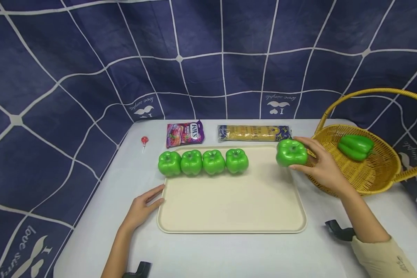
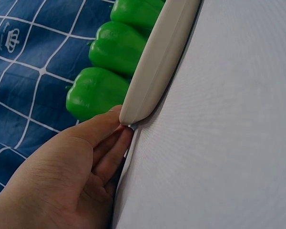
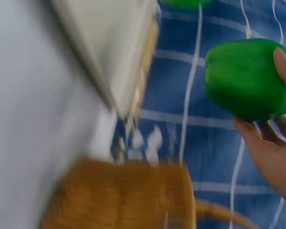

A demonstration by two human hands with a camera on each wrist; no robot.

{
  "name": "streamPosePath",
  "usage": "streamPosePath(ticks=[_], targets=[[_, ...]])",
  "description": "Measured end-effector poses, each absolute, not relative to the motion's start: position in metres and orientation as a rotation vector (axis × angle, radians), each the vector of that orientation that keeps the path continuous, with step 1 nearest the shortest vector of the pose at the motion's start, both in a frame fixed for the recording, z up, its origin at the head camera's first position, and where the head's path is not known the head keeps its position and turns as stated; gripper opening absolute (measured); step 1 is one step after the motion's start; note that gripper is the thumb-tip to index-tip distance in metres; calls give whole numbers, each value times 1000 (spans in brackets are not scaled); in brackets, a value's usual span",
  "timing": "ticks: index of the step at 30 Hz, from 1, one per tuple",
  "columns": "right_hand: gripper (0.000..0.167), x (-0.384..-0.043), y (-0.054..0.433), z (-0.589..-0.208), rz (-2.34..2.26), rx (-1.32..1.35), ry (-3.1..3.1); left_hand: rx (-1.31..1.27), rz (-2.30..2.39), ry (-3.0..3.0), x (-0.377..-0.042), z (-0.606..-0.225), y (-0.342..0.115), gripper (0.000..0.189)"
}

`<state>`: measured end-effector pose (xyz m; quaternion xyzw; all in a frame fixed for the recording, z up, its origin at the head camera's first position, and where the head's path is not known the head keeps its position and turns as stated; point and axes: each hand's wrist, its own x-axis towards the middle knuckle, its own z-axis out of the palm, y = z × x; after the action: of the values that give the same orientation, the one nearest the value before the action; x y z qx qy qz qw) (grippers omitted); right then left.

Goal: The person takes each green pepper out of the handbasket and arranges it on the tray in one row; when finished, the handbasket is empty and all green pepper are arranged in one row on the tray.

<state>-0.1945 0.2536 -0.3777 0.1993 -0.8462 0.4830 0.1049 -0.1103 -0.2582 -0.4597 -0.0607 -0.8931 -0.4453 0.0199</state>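
Observation:
In my right hand a green bell pepper is pinched between thumb and fingers, its lobed end facing up. It overlaps the right back corner of the cream tray in the head view. My left hand is at the tray's left edge, its fingertips right at the rim with the fingers fairly straight. In the left wrist view, the same hand touches the tray's outer side. Several green bell peppers stand in a row along the tray's back left.
A yellow wicker basket with a tall handle stands at the right, with one green bell pepper lying in it. Behind the tray lie a purple candy bag and a long yellow packet. A red lollipop lies at the back left.

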Motion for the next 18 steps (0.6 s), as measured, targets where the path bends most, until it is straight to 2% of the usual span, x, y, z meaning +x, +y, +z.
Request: streamPosePath(ticks=[7,12,18], targets=[[81,-216,219,-411,1597,715,-2579,-209,-1422,-2754,-113,-464,-259,45],[80,-225,219,-422,1638,733,-2620,-193,-1393,-2763,-119,-486,-270,48],[80,-235,219,-430,1733,762,-2700,-183,-1398,-2756,-119,-491,-275,50]])
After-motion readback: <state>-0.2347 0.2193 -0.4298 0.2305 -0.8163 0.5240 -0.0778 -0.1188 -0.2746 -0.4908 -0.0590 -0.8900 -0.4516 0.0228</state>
